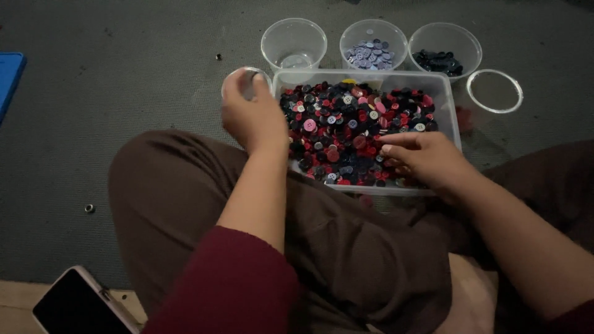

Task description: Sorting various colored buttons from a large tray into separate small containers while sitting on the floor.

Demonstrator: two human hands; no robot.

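Observation:
A clear rectangular tub (pixel 447 99) full of mixed red, black, pink and grey buttons (pixel 346 124) rests against my crossed legs. My left hand (pixel 252 114) hovers at the tub's left corner, fingers closed over a small clear cup (pixel 247 79); what lies inside the cup is hidden. My right hand (pixel 424 159) lies in the tub's near right part, fingertips pressed into the buttons. Whether it pinches one I cannot tell.
Three clear cups stand behind the tub: an empty one (pixel 294 43), one with grey-blue buttons (pixel 372 46), one with black buttons (pixel 444 49). Another clear cup (pixel 494 91) sits at the right. A phone (pixel 80 306) lies near left, a blue thing (pixel 9 77) far left. Grey carpet (pixel 124 74) all around.

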